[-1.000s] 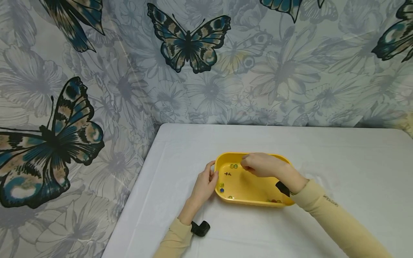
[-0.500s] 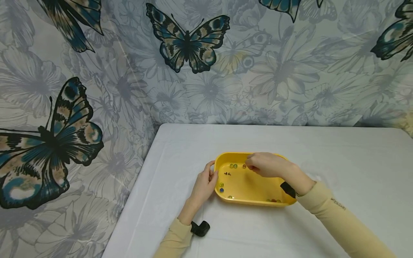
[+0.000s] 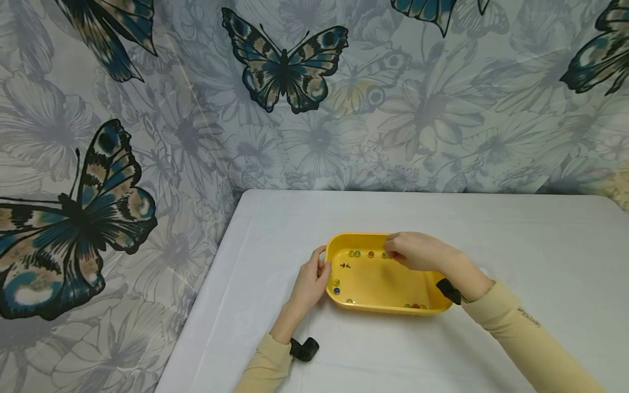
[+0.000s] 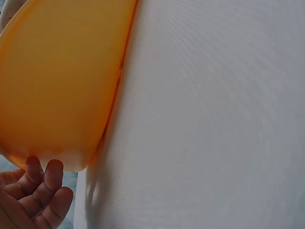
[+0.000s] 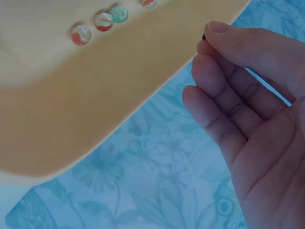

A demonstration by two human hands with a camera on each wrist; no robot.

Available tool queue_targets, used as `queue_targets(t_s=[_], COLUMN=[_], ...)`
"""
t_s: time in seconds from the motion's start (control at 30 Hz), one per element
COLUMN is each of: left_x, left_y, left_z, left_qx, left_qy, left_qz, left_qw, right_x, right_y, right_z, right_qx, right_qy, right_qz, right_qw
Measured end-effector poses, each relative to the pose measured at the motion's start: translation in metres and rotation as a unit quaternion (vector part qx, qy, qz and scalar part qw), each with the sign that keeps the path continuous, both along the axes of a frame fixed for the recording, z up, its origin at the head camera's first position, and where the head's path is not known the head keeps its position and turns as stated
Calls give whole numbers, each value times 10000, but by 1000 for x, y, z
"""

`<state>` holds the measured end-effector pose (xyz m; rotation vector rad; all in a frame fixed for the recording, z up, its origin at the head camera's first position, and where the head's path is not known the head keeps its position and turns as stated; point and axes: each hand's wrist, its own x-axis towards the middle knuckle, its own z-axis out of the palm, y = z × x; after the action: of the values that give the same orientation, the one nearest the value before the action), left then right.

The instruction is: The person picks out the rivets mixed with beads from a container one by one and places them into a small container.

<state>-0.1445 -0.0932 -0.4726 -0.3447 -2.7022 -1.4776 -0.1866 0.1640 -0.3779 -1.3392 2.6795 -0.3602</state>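
A yellow plastic tray (image 3: pixel 378 284) stands on the table with several glass marbles (image 3: pixel 354 254) in it. My left hand (image 3: pixel 310 281) holds the tray's left end, its fingertips (image 4: pixel 55 168) right at the wall. Over the far side of the tray is my right hand (image 3: pixel 417 252), thumb and forefinger pinching a tiny dark piece (image 5: pixel 204 36), mostly hidden. A reddish marble (image 3: pixel 371 254) and a green marble (image 3: pixel 385 255) lie just left of those fingers. More small dark pieces (image 3: pixel 345 266) lie near the tray's left end.
A blue marble (image 3: pixel 336 290) rests near the tray's left wall, and a few reddish and greenish marbles (image 3: pixel 415 306) sit along its near wall. White cloth (image 3: pixel 275 229) covers the table. Behind it stands a butterfly-patterned wall (image 3: pixel 319 147).
My right hand has shifted right along the tray's far side. The reddish marble and then the green one have come into view beside it. My left hand stays at the tray's end.
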Motion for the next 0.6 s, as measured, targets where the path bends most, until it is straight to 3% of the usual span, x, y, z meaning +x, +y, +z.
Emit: queue_targets(t_s=[0.6], left_x=[1], left_y=[0], left_z=[0], left_qx=[82], left_qy=[17], left_qz=[-54], left_qw=[10000], right_x=[7], right_y=[21], right_z=[2], right_qx=[6], right_qy=[-91], right_qz=[-259], right_qw=[9996])
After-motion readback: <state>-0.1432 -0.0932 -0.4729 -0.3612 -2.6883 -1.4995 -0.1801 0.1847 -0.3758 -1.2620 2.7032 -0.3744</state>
